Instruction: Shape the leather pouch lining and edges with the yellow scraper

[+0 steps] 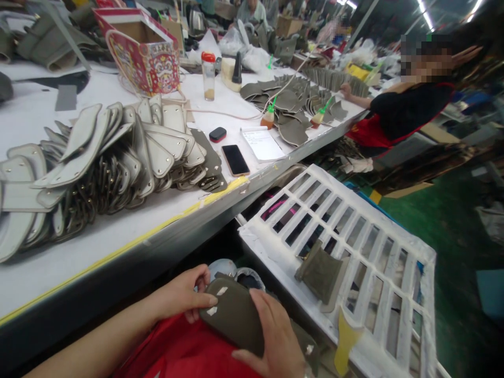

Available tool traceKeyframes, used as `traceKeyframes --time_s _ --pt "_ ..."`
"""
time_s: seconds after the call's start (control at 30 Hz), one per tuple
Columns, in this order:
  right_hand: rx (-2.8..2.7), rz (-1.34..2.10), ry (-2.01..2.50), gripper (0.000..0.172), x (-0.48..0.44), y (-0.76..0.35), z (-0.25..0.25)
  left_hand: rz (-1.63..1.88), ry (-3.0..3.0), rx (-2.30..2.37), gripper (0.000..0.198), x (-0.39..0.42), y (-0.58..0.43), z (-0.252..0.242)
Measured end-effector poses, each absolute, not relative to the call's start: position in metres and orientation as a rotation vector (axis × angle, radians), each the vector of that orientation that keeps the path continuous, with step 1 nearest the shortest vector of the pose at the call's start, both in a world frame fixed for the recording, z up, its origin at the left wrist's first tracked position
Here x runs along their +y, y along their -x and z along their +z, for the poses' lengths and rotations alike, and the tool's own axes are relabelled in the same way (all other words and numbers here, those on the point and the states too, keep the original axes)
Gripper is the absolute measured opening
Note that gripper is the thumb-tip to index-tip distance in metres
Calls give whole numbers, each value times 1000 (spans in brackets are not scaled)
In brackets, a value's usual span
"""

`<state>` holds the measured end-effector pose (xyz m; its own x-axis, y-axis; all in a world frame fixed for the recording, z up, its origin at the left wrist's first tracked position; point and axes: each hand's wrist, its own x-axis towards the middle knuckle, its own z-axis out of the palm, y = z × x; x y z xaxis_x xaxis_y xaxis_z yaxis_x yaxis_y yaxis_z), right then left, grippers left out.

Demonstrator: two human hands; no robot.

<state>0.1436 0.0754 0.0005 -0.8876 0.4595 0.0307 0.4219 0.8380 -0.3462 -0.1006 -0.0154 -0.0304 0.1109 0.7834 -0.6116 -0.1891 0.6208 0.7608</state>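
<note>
A dark olive leather-like panel with rounded corners and small pale patches lies over my red-covered lap. Its left end is pinched by my left hand, the thumb beside the pale patches. My right hand grips the panel from the other side, fingers on its upper edge and thumb at its lower edge. Part of another olive piece shows below my right hand. On the white slatted rack to the right lies a curved olive piece, with a yellow scraper-like tool at the rack's near edge.
A large pile of pale grey panels with studs covers the table's left part. Near the table edge are a phone, a notepad and glue bottles. A red patterned box stands behind. A co-worker sits at the right.
</note>
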Motion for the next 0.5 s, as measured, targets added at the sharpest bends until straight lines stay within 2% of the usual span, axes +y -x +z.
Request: traceKeyframes --time_s 0.1,0.33,0.43,0.5 --pt "-2964 631 788 79 67 -120 5 819 -615 1259 43 -16 100 -28" --pt "-2978 795 900 77 61 -103 6 841 -698 1284 37 -20 97 -27" --pt "-2951 702 827 82 61 -109 -4 823 -741 1270 35 -23 94 -28" --pt "-2913 503 776 71 59 -109 -17 780 -863 1412 30 -18 90 -31"
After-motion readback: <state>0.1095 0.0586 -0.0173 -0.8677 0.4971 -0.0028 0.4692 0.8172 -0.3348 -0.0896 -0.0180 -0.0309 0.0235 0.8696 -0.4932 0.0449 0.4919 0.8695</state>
